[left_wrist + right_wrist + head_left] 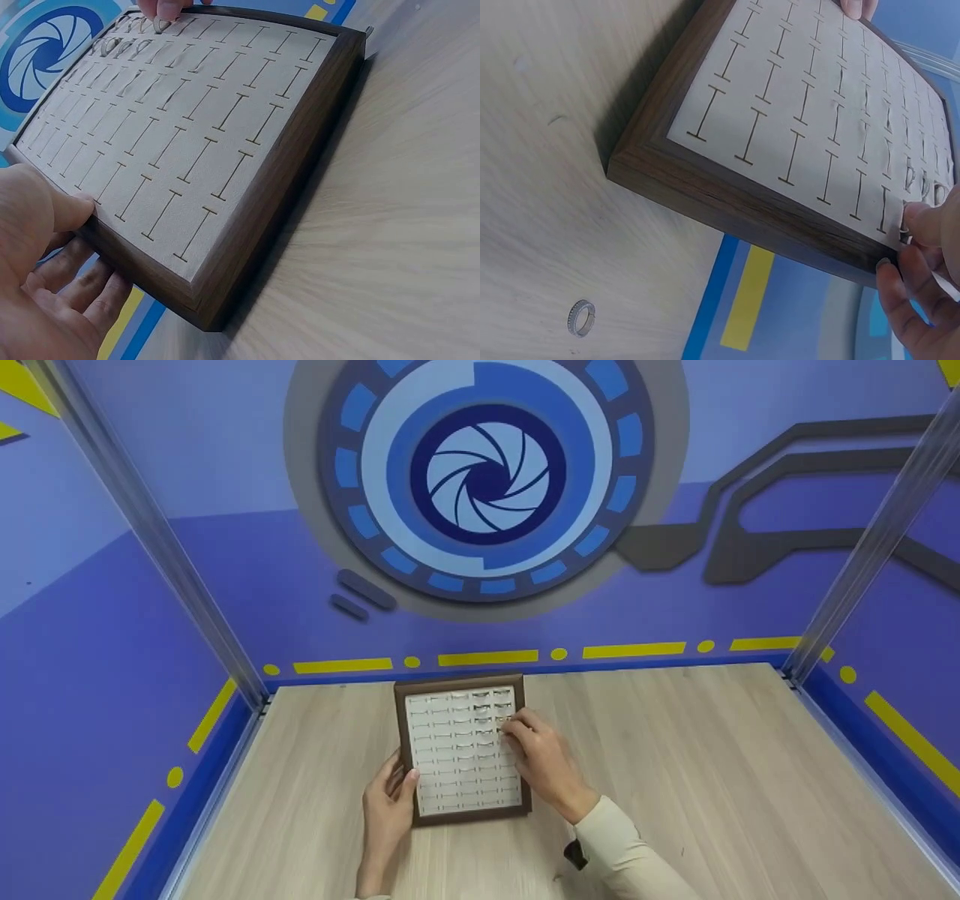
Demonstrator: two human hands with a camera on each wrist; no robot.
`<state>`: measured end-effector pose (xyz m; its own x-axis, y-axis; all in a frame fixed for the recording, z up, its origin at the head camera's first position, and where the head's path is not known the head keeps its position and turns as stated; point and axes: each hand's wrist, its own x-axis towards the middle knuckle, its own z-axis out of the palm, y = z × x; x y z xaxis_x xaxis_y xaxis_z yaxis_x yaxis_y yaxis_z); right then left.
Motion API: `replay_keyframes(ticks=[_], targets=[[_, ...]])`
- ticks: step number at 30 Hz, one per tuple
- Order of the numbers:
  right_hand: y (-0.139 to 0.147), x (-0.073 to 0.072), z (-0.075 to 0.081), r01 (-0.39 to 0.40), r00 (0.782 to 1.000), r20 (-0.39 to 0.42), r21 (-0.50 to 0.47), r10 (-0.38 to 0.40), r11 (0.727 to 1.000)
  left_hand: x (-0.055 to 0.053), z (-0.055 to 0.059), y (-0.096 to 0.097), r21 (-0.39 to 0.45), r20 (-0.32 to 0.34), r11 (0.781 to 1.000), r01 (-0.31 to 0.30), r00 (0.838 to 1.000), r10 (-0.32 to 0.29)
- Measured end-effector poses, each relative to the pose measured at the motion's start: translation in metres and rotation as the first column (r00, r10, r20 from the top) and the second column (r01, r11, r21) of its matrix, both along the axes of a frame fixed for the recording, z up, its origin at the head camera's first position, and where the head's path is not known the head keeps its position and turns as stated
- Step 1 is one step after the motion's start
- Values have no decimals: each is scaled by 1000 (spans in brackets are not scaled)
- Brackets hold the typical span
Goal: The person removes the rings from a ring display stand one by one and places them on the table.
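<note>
A brown wood-framed ring display tray [469, 791] with a pale slotted pad stands tilted up on the table. My left hand [388, 808] grips its left side, thumb on the front edge and fingers behind, as the left wrist view shows. Over at the tray's right edge, my right hand [547, 757] pinches a ring [905, 233] at a slot of the outer column; the fingers cover most of it. Several rings [924, 182] sit in slots near the top right of the pad, while the lower slots hold none. One loose silver ring [581, 318] lies on the table.
The light wood table [697, 780] meets a blue and purple printed wall [225, 577] at the back. Metal posts [161, 532] rise at both back corners. A black device [575, 854] shows at the right sleeve.
</note>
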<state>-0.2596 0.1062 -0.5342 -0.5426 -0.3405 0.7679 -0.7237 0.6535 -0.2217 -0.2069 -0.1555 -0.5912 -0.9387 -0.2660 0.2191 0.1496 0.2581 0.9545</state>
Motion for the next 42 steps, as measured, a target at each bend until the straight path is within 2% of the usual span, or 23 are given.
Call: replay_keyframes(ticks=[8,25,32,42], targets=[[1,0,-1,-2,1000,-16,10,2,1000,2,1,0,2,45,1000,-3,999,3],[5,-1,-2,-56,998,-37,-7,56,998,2,1,1,11,26,1000,3,1000,-3],[8,-3,-5,-65,993,-98,-1,65,998,2,0,1,25,16,1000,4,1000,-5],[9,-1,-5,-75,995,-62,-14,74,997,2,0,0,11,35,1000,10,999,-11]])
